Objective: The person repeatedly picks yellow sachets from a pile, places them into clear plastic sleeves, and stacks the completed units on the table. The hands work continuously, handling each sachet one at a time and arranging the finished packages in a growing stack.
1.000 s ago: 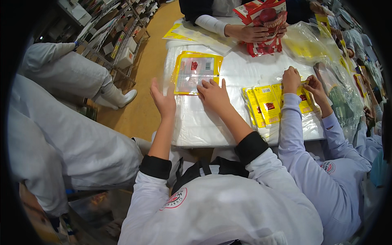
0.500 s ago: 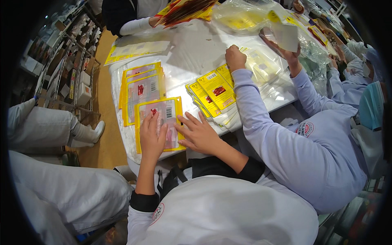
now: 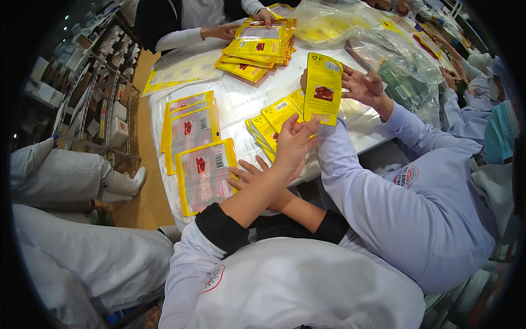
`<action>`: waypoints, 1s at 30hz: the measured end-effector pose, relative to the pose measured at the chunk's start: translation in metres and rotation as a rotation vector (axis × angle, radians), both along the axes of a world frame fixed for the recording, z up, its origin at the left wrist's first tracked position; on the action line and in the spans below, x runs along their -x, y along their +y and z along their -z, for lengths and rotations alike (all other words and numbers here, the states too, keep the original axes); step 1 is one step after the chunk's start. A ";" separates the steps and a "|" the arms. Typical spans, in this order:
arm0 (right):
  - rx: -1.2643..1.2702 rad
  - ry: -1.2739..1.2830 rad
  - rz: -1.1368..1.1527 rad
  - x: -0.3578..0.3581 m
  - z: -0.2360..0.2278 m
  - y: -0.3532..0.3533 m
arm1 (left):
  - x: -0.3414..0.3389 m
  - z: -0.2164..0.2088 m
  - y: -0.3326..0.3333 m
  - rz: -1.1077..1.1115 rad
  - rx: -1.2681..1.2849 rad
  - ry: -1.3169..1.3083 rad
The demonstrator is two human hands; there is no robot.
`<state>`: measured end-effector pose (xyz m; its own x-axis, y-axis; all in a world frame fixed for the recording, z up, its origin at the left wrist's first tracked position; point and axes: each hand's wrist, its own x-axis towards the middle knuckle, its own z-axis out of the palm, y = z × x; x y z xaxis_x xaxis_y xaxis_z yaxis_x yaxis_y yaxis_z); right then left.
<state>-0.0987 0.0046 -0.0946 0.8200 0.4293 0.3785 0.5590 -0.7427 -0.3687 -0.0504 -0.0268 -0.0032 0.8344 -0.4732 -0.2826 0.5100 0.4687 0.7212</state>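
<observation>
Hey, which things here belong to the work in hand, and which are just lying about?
Apparently in use:
left hand, near the raised yellow card
right hand, at the front pouch
yellow card stack
overlapping pouches

Apparently lying about:
crumpled clear plastic
shelved white box

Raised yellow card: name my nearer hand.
Left. Left hand is at the lower edge of that yellow card; right hand is farther, by the nearest yellow-edged pouch.

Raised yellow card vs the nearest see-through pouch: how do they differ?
The yellow card is opaque; the pouch has a see-through middle inside a yellow border. The yellow card is narrow; the pouch is wider. The yellow card is raised; the pouch lies on the table. Both carry a red picture and a barcode.
</observation>
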 end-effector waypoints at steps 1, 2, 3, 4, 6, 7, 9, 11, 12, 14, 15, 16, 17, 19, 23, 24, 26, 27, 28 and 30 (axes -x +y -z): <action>0.047 0.013 -0.001 0.000 -0.005 0.000 | -0.001 0.001 -0.004 -0.018 0.022 -0.021; 0.053 0.029 -0.006 0.001 -0.007 -0.002 | -0.004 0.000 -0.005 -0.010 0.032 -0.036; 0.034 -0.018 0.006 0.002 -0.005 -0.002 | -0.010 -0.001 -0.007 -0.003 0.043 -0.050; 0.016 -0.066 0.017 0.001 -0.001 -0.002 | -0.016 -0.002 -0.006 0.002 0.054 -0.064; -0.077 -0.085 0.015 -0.001 0.001 0.002 | -0.028 0.000 0.013 -0.036 -0.121 -0.322; -0.024 -0.014 0.014 -0.001 -0.001 0.002 | -0.033 0.000 0.028 -0.052 -0.212 -0.449; 0.065 0.124 0.002 -0.001 -0.006 0.001 | -0.028 -0.019 0.073 -0.065 -0.355 -0.661; 0.041 0.047 0.019 0.001 -0.027 -0.002 | -0.020 -0.029 0.121 -0.158 -0.458 -0.852; 0.025 0.023 0.024 0.003 -0.027 -0.004 | -0.014 -0.038 0.142 -0.211 -0.425 -0.899; 0.027 0.053 0.010 0.002 -0.027 -0.005 | -0.007 -0.061 0.185 -0.330 -0.369 -0.962; 0.031 0.056 0.012 0.000 -0.026 -0.003 | -0.009 -0.063 0.213 -0.354 -0.432 -1.035; 0.035 0.062 0.011 0.000 -0.027 -0.001 | -0.011 -0.062 0.239 -0.403 -0.480 -1.069; 0.046 0.074 0.017 0.001 -0.027 0.000 | -0.015 -0.061 0.256 -0.424 -0.573 -1.015; 0.078 0.075 0.030 0.001 -0.028 -0.001 | -0.024 -0.055 0.283 -0.465 -0.750 -0.902; 0.071 0.085 0.053 0.000 -0.029 -0.002 | -0.018 -0.039 0.322 -0.335 -0.610 -0.664; 0.069 0.089 0.062 -0.001 -0.028 -0.003 | -0.012 -0.037 0.320 -0.292 -0.488 -0.600; 0.046 0.109 0.075 -0.001 -0.028 -0.003 | -0.008 -0.026 0.327 -0.209 -0.423 -0.515; 0.061 0.099 0.074 -0.001 -0.029 -0.003 | -0.009 -0.018 0.330 -0.211 -0.427 -0.473; 0.077 0.088 0.074 -0.001 -0.031 -0.003 | -0.010 -0.010 0.334 -0.212 -0.431 -0.431; 0.109 0.074 0.055 0.000 -0.032 -0.004 | -0.013 -0.001 0.338 -0.225 -0.382 -0.340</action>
<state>-0.0988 0.0003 -0.0625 0.8675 0.4179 0.2697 0.4904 -0.8095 -0.3229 -0.0371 0.3114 -0.0022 0.9770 -0.1901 -0.0962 0.1366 0.2120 0.9677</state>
